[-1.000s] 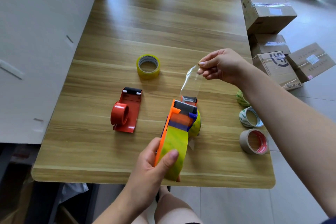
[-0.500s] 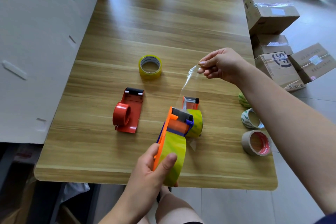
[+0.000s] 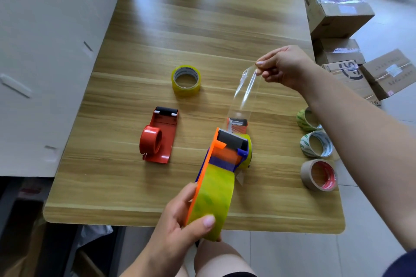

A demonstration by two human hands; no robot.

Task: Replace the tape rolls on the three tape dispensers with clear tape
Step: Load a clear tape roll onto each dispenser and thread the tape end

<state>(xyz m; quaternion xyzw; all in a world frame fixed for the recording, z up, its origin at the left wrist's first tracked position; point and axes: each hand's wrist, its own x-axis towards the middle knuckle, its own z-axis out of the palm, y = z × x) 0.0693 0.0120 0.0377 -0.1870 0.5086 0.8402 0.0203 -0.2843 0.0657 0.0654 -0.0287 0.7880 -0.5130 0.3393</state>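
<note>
Here, low in the middle of the frame, the left hand [image 3: 180, 222] is clamped around an orange plastic tape dispenser [image 3: 221, 164] loaded with a yellowish clear tape roll [image 3: 213, 200], thumb pressed on the roll's outer face. The dispenser is held above the near edge of the light wood-grain counter [image 3: 202, 29], tilted with its black roller end pointing up the frame. From that end a strip of clear tape [image 3: 244, 92] runs up and right to the right hand [image 3: 283, 67], whose fingertips are pinched shut on the strip's free end at centre right.

Just behind the held dispenser, partly hidden, a second orange dispenser [image 3: 238, 122] with a yellowish roll rests on the counter. Left of centre lies a red plastic tape dispenser [image 3: 159, 137] on its side, its hub bare. Above it, well apart, a loose yellowish clear tape roll [image 3: 186, 80] lies flat. Along the right edge of the counter three rolls sit in a line: a green-printed roll [image 3: 305, 119], a green-and-white printed roll [image 3: 316, 144], and a brown roll with a red-printed core [image 3: 319, 174]. Cardboard boxes [image 3: 337, 11] stand on the floor at upper right.
</note>
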